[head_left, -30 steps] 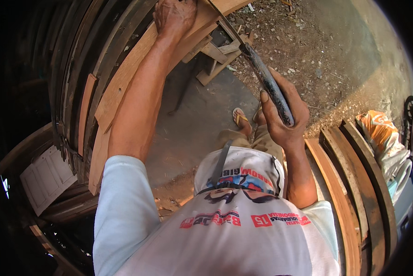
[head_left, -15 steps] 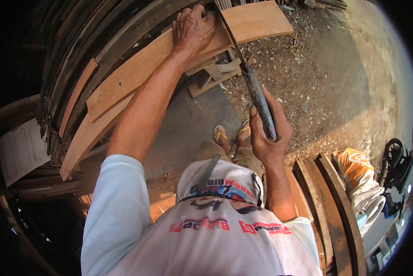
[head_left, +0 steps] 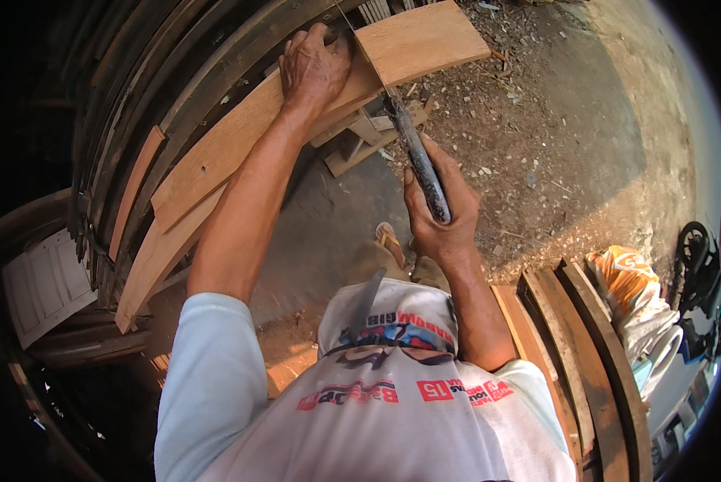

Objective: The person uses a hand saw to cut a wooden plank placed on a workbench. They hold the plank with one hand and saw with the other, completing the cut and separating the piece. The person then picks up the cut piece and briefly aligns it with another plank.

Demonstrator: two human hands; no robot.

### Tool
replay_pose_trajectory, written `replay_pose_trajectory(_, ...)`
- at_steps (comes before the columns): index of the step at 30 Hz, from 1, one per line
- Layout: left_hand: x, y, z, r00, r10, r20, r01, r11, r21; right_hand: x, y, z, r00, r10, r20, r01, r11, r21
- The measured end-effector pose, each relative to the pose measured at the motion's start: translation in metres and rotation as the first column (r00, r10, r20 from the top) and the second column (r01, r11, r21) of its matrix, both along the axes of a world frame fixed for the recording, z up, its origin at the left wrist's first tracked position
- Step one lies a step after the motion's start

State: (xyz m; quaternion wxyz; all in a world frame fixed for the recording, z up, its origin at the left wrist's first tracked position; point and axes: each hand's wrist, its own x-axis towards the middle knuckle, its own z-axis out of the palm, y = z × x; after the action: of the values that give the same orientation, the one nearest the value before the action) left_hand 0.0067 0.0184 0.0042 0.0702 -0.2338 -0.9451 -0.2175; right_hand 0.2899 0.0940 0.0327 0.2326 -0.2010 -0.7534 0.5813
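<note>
The cut appears to be in hand. The right hand (head_left: pixel 447 215) has its fingers wrapped round the dark handle of a tool (head_left: pixel 419 157), whose thin blade shows almost edge-on; it looks like a saw, though no teeth can be made out. The left hand (head_left: pixel 315 71) lies on the upper plank (head_left: pixel 228 145), fingers bent, near the blade; whether they grip the edge or only press is hidden.

The upper plank seems to lie over the lower plank (head_left: pixel 423 42), whose right end juts past the blade. How deep the cut goes does not show. The next stroke likely calls for a steady line along the upper plank's end and firm pressure from the left hand, fingers kept clear of the blade.

Below and right of the planks, the ground (head_left: pixel 541 120), strewn with chips, leaves the right arm room to draw back, down to the boards (head_left: pixel 589 345) beside its elbow. Beyond the planks, stacked timber (head_left: pixel 176 76) crowds the left. Wood scraps (head_left: pixel 359 149) sit just under the near edge.
</note>
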Motion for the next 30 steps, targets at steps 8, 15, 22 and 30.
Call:
replay_pose_trajectory(8,-0.002,-0.004,0.001,0.999,-0.033,-0.031,0.033,0.999,-0.024,0.011,-0.002,-0.008,1.0,0.011,-0.004,-0.011,1.0,-0.023)
replay_pose_trajectory(15,-0.001,-0.002,0.004,0.997,0.015,0.077,-0.012,0.999,-0.046,0.014,-0.002,-0.011,0.999,-0.021,-0.049,0.022,0.999,0.023)
replay_pose_trajectory(22,-0.005,0.0,-0.002,0.996,-0.05,-0.071,0.05,0.999,-0.008,-0.029,0.005,-0.007,0.999,0.008,-0.042,-0.009,1.0,-0.013)
replay_pose_trajectory(30,-0.006,-0.006,-0.001,1.0,0.006,0.019,-0.005,1.0,-0.024,0.038,-0.008,-0.006,0.998,-0.056,-0.026,0.055,0.998,-0.029)
